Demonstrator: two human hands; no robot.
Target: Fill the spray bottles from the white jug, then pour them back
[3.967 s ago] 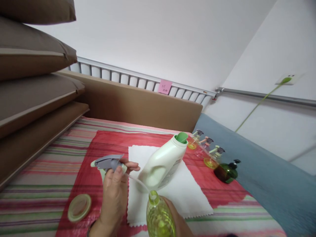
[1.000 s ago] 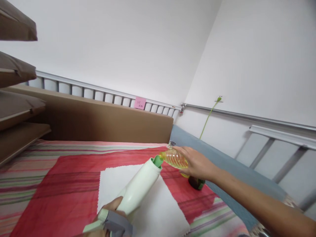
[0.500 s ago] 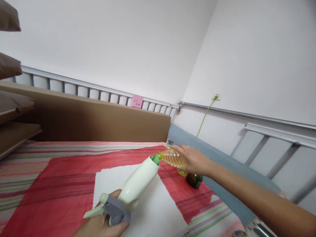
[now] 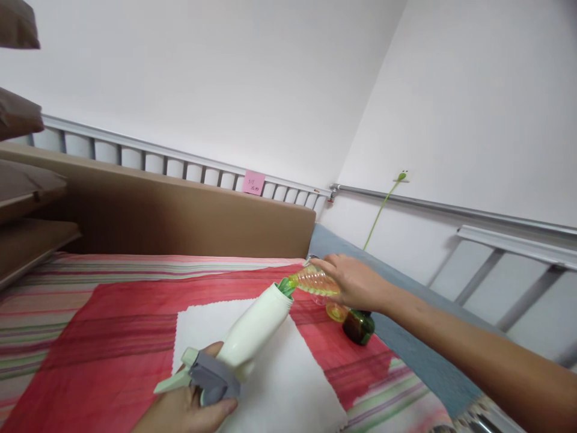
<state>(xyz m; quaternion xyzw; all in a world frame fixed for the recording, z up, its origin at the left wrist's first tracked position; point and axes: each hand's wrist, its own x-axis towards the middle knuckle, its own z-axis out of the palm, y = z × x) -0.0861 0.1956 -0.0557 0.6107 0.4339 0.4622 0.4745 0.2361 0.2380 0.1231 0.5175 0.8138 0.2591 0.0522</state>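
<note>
My left hand [image 4: 192,409] is closed around a pale green spray bottle [image 4: 256,325] and its grey-and-green trigger head [image 4: 210,379], which is off the neck. The spray bottle leans up to the right, and green shows inside its open mouth. In my right hand [image 4: 354,279] is a clear yellow ribbed bottle [image 4: 315,281], tilted so that its narrow neck meets that mouth. Some yellow liquid shows inside the ribbed bottle. Behind and below my right hand stand a dark green bottle [image 4: 359,328] and another yellow bottle [image 4: 336,311], both partly hidden.
A white scallop-edged cloth [image 4: 288,385] lies under the spray bottle, on a red cloth [image 4: 112,337] over striped fabric. A brown board [image 4: 202,222] runs along the back. Brown shelf-like pieces [image 4: 36,240] stick out at the left. A green cord [image 4: 381,213] hangs from a wall socket.
The liquid level in the ribbed bottle looks lower, and green at the spray bottle's mouth now glistens. My right hand has risen slightly; the whole view has shifted a little.
</note>
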